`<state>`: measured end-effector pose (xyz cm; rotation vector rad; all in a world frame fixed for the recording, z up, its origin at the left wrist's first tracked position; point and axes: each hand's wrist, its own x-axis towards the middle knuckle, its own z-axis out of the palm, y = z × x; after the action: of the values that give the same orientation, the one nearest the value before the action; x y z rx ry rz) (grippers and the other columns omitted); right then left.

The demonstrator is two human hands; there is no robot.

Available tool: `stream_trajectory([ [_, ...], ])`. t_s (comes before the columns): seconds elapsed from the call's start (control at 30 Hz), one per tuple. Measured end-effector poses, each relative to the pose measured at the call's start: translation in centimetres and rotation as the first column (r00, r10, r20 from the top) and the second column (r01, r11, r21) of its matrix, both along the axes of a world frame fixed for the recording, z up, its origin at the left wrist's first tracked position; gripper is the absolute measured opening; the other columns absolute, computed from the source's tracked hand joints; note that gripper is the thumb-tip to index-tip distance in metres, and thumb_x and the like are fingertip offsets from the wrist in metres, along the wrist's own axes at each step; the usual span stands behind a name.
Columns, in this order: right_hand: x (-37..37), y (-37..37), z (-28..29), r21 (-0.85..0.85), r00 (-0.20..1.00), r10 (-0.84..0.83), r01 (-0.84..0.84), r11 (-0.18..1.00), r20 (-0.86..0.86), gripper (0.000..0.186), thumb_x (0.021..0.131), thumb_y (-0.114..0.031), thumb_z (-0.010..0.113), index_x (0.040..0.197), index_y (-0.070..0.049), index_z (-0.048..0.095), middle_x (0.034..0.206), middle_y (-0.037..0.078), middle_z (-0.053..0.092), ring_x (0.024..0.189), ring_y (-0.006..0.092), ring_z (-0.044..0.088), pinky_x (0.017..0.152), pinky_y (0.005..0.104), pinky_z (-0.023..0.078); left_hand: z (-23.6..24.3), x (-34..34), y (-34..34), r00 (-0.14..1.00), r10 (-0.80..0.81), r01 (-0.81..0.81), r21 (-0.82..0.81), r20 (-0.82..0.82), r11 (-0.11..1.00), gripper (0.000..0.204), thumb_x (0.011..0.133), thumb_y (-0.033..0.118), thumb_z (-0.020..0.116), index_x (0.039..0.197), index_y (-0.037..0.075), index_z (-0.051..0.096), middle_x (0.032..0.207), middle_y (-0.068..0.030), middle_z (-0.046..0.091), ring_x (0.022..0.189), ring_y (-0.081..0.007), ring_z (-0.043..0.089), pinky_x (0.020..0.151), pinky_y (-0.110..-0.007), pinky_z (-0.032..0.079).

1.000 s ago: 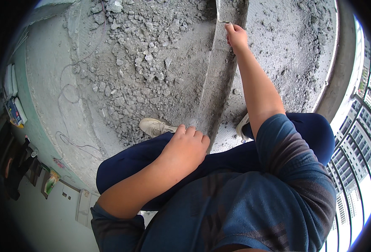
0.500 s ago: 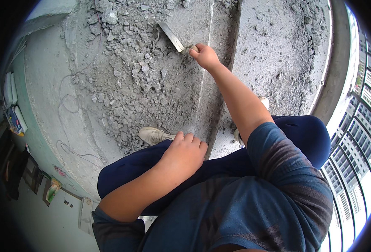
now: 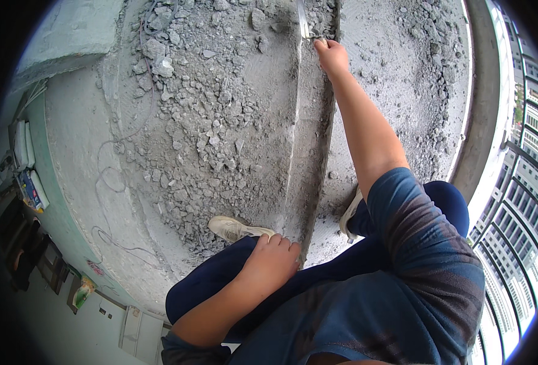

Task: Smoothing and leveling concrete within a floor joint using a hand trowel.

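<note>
A: Main risk at that frame?

B: Reach. Right hand [image 3: 331, 56] was stretched far out along the groove [image 3: 308, 140] cut in the concrete floor [image 3: 396, 73], arm almost straight. My read: little leverage out there, so the trowel [image 3: 303, 21] could skid off the groove edge and the wrist take the jolt.

A: Footing?

B: Also doubtful. Loose rubble [image 3: 208, 121] lay all over the left of the groove, right up to the pale shoe [image 3: 235, 229]. A shifted foot on those chunks could roll. Thin wires [image 3: 107, 182] looped across the floor near the rubble too, a likely snag.

A: Grip on the tool?

B: Right hand was closed tight round the trowel handle, fingers curled in, no gap showing. Blade ran up toward the top edge, lying in or just over the groove; couldn't tell if it touched.

A: Other hand?

B: Left hand [image 3: 273, 263] held nothing. It sat loosely curled on the knee, fingertips near the groove's lower end.
</note>
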<state>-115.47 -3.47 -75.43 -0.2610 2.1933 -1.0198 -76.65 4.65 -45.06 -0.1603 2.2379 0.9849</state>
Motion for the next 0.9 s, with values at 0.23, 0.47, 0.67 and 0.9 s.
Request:
stream_trajectory([
  [0.23,9.7,-3.4,1.8,0.118,0.971,0.237,-0.232,0.965,-0.029,0.041,0.086,-0.044,0.065,0.099,-0.005,0.068,0.099,0.018,0.071,0.095,0.0363,0.067,0.084,0.0458,0.052,1.5,-2.4,2.4,0.991,0.075,-0.078,0.017,0.111,0.997,0.037,0.085,0.031,0.070,0.112,0.006,0.062,0.100,-0.0101,0.064,0.107,-0.0255,0.058,0.094,-0.040,0.043],
  [0.47,16.9,-0.7,12.4,-0.064,0.850,0.513,-0.509,0.858,0.114,0.039,0.087,-0.040,0.065,0.102,-0.005,0.065,0.093,0.019,0.070,0.090,0.0390,0.067,0.081,0.0485,0.053,-0.5,-8.3,2.3,0.980,0.109,-0.088,-0.125,0.166,0.988,0.039,0.086,0.029,0.068,0.115,0.004,0.061,0.108,-0.0141,0.065,0.109,-0.0295,0.059,0.096,-0.043,0.043],
  [0.67,11.4,5.6,16.1,-0.078,0.910,0.377,-0.369,0.926,0.176,0.040,0.086,-0.035,0.067,0.107,-0.003,0.056,0.099,0.023,0.069,0.094,0.0406,0.067,0.083,0.0500,0.052,14.9,-10.1,-1.1,0.912,0.400,-0.344,-0.362,0.091,0.866,0.045,0.085,0.026,0.069,0.123,0.002,0.059,0.118,-0.0155,0.065,0.115,-0.0335,0.058,0.098,-0.046,0.043],
  [0.9,6.6,4.6,13.1,-0.044,0.970,0.212,-0.208,0.977,0.116,0.040,0.088,-0.025,0.065,0.115,-0.004,0.044,0.098,0.026,0.067,0.094,0.0453,0.065,0.081,0.0535,0.051,22.1,-17.0,-8.1,0.958,0.264,-0.273,-0.625,-0.110,0.731,0.048,0.080,0.022,0.072,0.120,0.000,0.060,0.118,-0.0182,0.063,0.116,-0.0373,0.056,0.100,-0.048,0.042],
])
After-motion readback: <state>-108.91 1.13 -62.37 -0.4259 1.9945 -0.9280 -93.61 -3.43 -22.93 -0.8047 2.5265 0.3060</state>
